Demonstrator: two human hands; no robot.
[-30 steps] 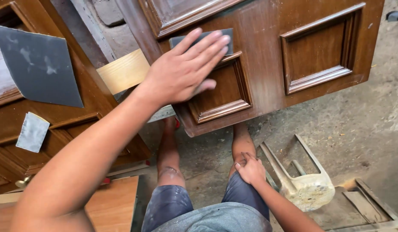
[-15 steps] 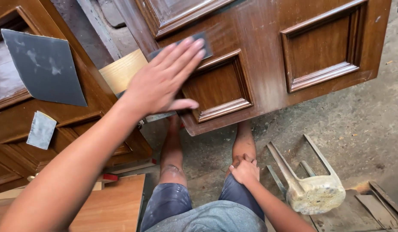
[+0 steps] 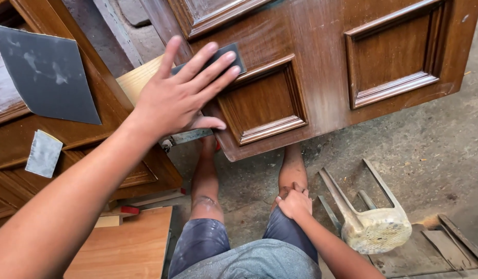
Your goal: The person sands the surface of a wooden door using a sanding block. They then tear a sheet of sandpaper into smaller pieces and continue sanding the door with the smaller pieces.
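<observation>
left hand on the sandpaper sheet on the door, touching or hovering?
Touching. The head view shows the left hand laid flat with its fingers pressed on the dark sandpaper sheet, no gap, on the brown panelled door.

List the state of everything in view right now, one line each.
Left hand: flat, pressing sandpaper on door.
Right hand: resting on knee.
Door: dusty, lying flat above the legs.
Large sheet: lying loose on second door.
Small piece: lying loose, worn.
Stool: tipped over on floor.
</observation>
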